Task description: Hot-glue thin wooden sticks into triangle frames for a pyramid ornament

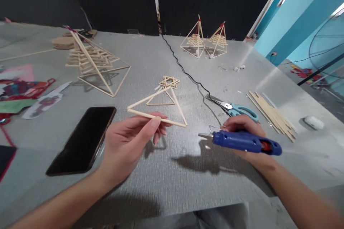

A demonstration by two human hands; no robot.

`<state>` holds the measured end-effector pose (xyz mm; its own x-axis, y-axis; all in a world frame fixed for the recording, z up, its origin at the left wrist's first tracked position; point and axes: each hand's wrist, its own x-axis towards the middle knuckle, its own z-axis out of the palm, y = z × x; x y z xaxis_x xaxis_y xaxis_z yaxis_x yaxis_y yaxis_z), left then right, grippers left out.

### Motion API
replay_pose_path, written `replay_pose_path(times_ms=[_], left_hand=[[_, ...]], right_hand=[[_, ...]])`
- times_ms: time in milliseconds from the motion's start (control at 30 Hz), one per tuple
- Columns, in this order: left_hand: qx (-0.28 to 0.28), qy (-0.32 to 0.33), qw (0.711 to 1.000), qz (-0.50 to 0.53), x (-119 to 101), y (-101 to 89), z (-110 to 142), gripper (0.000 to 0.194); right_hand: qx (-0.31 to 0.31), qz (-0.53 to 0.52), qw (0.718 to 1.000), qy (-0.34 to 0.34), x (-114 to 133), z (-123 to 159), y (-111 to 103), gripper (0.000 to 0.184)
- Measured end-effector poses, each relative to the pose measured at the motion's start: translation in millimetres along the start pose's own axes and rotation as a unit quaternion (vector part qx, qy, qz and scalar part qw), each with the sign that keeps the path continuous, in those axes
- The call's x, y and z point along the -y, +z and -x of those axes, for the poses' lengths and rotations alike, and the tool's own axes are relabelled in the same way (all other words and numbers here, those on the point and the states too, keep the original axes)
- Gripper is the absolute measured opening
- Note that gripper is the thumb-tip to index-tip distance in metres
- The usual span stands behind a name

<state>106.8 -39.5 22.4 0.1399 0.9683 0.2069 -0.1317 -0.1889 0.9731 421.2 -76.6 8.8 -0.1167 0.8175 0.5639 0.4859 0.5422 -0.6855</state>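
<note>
My left hand (pixel 131 139) pinches one side of a triangle of thin wooden sticks (pixel 176 104) between thumb and fingers, above the table. My right hand (pixel 245 127) grips a blue hot glue gun (pixel 239 142), its metal nozzle pointing left toward the triangle but apart from it. Beyond the held triangle, a smaller stick triangle (pixel 161 104) lies on the table. A small stick star (pixel 169 82) lies just behind it. Scissors with light blue handles (pixel 243 111) rest behind my right hand.
A black phone (pixel 82 139) lies left of my left hand. Stick pyramids with stacked stars stand back left (pixel 94 61) and at the far edge (pixel 198 39). A black cord (pixel 185 73) crosses the table. Loose wooden sticks (pixel 271 114) and a white case (pixel 314 122) lie right.
</note>
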Motion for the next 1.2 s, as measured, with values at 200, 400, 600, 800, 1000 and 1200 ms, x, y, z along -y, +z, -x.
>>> replay_pose_path(times_ms=[200,400,600,800,1000,1200], left_hand=[[0.001,-0.003,0.999,0.044,-5,5.2,4,0.013],[0.003,0.033,0.999,0.029,-5,5.2,10,0.010],[0.014,0.118,0.991,-0.057,-9,6.6,17,0.019],[0.027,0.184,0.980,-0.076,-11,7.6,14,0.024],[0.037,0.188,0.978,-0.076,-11,8.2,13,0.035],[0.032,0.181,0.979,-0.083,-14,9.4,13,0.030]], right_hand=[[-0.024,0.042,0.997,-0.056,6,1,1,0.008],[-0.041,0.064,0.994,-0.073,9,4,3,0.011],[-0.053,0.088,0.993,-0.064,7,9,4,0.004],[-0.040,0.068,0.993,-0.082,9,6,2,0.006],[-0.036,0.074,0.994,-0.069,4,5,1,0.019],[-0.031,0.072,0.993,-0.085,2,5,2,0.019]])
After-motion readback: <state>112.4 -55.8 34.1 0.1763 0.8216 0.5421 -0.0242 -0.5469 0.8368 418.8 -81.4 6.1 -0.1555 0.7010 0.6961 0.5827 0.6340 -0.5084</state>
